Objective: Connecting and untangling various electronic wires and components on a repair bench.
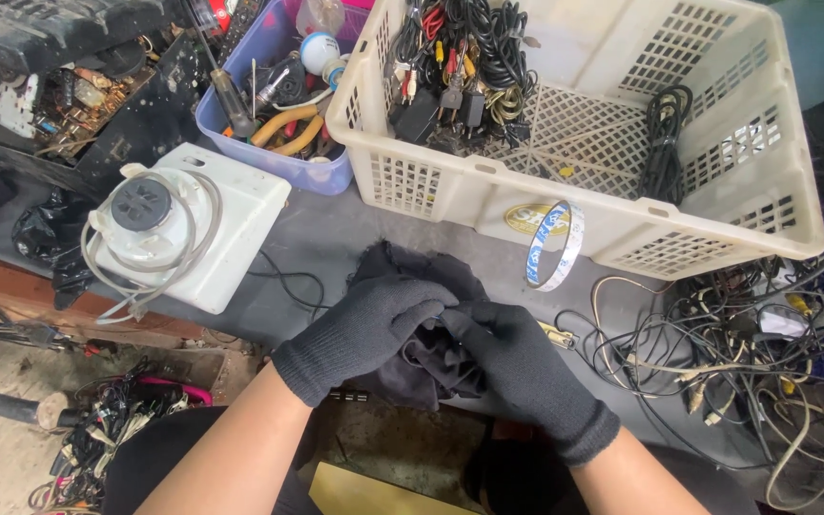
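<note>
A crumpled black cloth (412, 286) is pinched by the knit-gloved left hand (364, 329) and right hand (522, 367); an oval yellow label (536, 219) is seen at one o'clock on the cream lattice basket (717, 205)

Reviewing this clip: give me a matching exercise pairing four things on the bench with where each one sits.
Things:
1. dark cloth
2. white appliance
3. pliers
4. black cables

Places:
A. in the cream basket
B. under both gloved hands, left hand and right hand
C. in the blue tub
D. on the bench left of the hands, cord coiled round it

Pairs: 1-B, 2-D, 3-C, 4-A
</note>
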